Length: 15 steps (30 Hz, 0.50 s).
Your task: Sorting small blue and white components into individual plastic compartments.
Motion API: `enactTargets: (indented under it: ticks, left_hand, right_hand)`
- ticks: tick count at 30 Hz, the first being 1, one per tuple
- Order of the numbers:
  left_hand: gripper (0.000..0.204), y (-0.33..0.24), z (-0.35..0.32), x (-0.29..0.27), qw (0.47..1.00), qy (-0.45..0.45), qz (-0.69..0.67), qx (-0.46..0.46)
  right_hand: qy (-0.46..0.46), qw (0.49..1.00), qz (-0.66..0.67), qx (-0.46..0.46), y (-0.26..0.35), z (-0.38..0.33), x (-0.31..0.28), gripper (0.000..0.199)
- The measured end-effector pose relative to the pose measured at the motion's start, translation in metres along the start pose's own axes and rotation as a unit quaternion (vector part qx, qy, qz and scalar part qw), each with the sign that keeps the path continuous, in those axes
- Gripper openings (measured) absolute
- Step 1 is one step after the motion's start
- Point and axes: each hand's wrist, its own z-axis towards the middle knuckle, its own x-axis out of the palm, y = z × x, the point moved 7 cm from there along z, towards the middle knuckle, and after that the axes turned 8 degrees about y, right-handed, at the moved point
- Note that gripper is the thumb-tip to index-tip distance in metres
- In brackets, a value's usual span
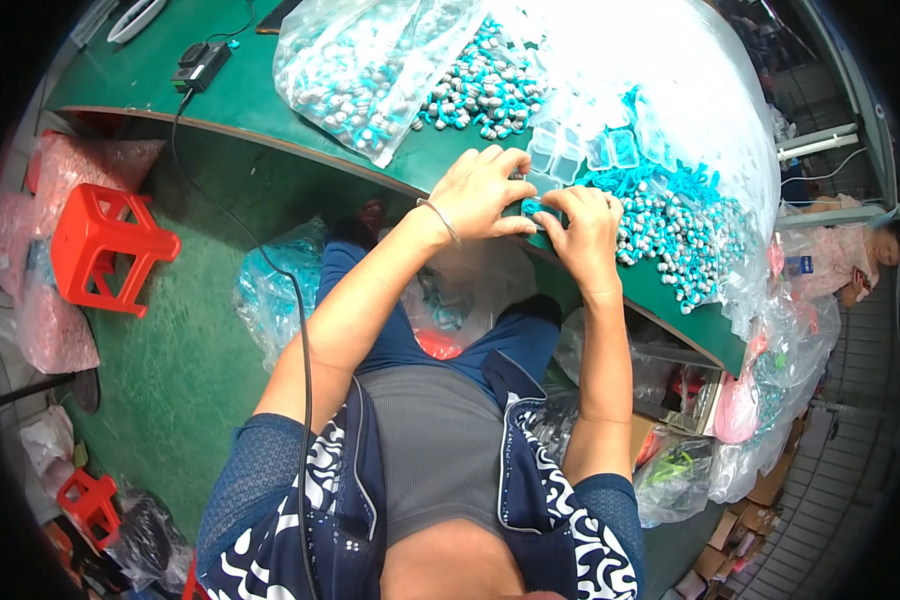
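Note:
At the table's near edge, my left hand (pixel 478 192) and my right hand (pixel 582 228) come together around a small clear plastic box (pixel 532 207) with teal cord inside. Thumb and fingers of each hand pinch it from its two sides. Just beyond lie several more clear plastic boxes (pixel 558 148), some with lids up. Right of my right hand spreads a heap of teal cords with silver-grey bead-like ends (pixel 682 240). A similar loose pile (pixel 488 88) lies beyond my left hand. Fingers partly hide the held box.
The green table (pixel 240 105) carries a clear bag of the same pieces (pixel 355 75), a large translucent bag (pixel 690 90) and a black adapter (pixel 202 66). Its cable hangs across my left arm. A red stool (pixel 110 245) stands left. At far right is another person (pixel 850 265).

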Motion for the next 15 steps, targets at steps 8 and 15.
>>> enactTargets:
  ticks: [8,15]
  left_hand:
    - [0.048,0.002,-0.002,0.001,1.0,0.007,-0.004,-0.001]
    - [0.039,0.014,0.0,-0.008,0.994,-0.052,-0.091,-0.035]
  right_hand:
    - [0.003,1.0,-0.008,0.021,0.0,0.0,0.006,0.019]
    - [-0.012,0.998,0.048,0.039,-0.008,-0.006,-0.006,0.02]
